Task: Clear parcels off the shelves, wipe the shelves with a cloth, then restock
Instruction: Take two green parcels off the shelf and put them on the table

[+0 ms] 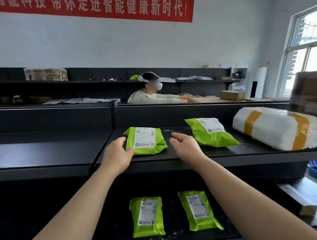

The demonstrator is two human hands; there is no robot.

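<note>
One crinkly pouch (146, 140), green — left hand (117, 155) touching

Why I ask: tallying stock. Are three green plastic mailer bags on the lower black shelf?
No, only two green plastic mailer bags lie on the lower black shelf.

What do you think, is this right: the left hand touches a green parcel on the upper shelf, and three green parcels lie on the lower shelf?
Not quite. The lower shelf holds two green parcels, not three: a left parcel and a right parcel, as the head view shows. The rest holds: the left hand touches a green parcel on the upper shelf.
</note>
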